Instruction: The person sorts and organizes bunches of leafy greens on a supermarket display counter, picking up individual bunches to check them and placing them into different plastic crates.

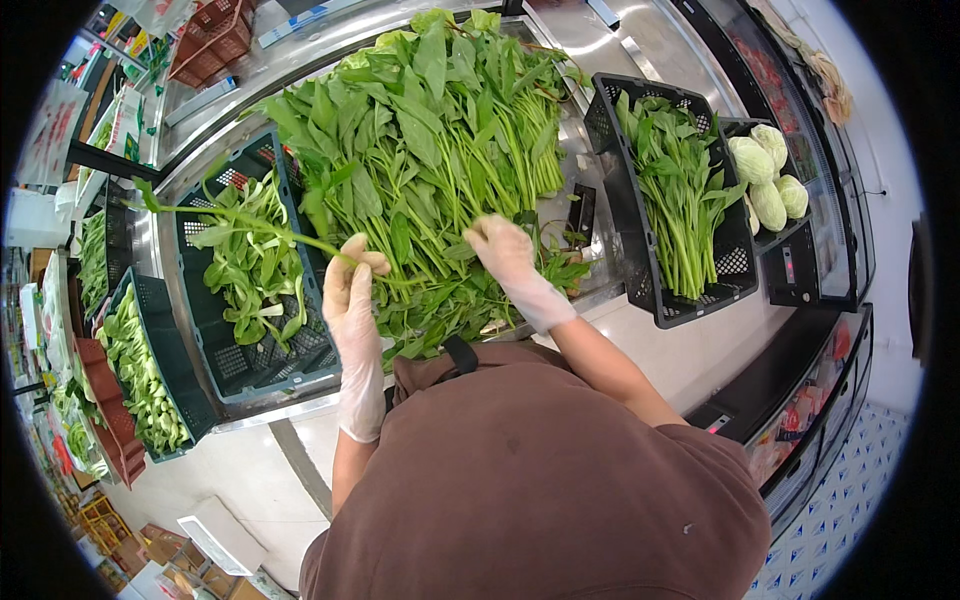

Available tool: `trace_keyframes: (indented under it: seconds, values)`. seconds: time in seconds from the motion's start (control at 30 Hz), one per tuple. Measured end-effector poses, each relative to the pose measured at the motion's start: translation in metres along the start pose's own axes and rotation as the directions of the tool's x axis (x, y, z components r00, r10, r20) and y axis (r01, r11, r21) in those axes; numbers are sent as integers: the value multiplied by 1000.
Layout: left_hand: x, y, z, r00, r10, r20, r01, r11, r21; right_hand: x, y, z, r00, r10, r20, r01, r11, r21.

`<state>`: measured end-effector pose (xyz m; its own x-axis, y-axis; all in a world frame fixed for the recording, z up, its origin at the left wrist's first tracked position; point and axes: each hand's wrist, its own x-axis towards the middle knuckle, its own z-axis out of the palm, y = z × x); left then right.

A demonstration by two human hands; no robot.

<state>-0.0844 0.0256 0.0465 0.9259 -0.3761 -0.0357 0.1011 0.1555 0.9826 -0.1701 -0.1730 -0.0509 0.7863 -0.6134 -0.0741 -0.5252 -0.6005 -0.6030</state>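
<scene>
A large heap of long-stemmed leafy greens [420,150] covers the metal counter in front of me. My left hand [354,292], in a thin translucent glove, pinches one green stem [277,229] between thumb and fingers; its leafy end points left over a dark green crate. My right hand [504,251], gloved too, has its fingers curled at the lower right of the heap, by a leaf; whether it grips that leaf I cannot tell. Loose leaves [450,319] lie between my hands, close to my body.
The dark green crate [202,330] at left holds loose leafy greens. At right, a black crate [645,247] holds stacked stems, with pale cabbages [757,165] beyond. Bok choy [142,375] fills another crate at far left. A small black object [581,212] lies right of the heap.
</scene>
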Motion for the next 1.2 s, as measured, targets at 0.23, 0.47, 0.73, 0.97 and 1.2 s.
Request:
trace_keyframes:
  seconds: [0.23, 0.47, 0.73, 0.97, 1.2]
  values:
    - [9, -72, -7, 931, -356, 80, 365, 901, -233, 59, 2, 9, 998, 42, 55, -69, 693, 718]
    - [17, -46, 33, 894, -393, 217, 436, 874, -214, 36, -39, -55, 962, -133, 240, -95, 662, 744]
    - [14, -55, 27, 893, -398, 209, 422, 903, -83, 7, -37, -26, 950, -285, 128, 148, 771, 620]
    - [4, -43, 23, 910, -394, 126, 407, 908, -99, -31, -50, -31, 701, -316, 639, -289, 693, 660]
    - [18, -50, -3, 953, -297, -58, 258, 898, -356, -60, -9, -24, 862, -185, 472, 180, 982, 56]
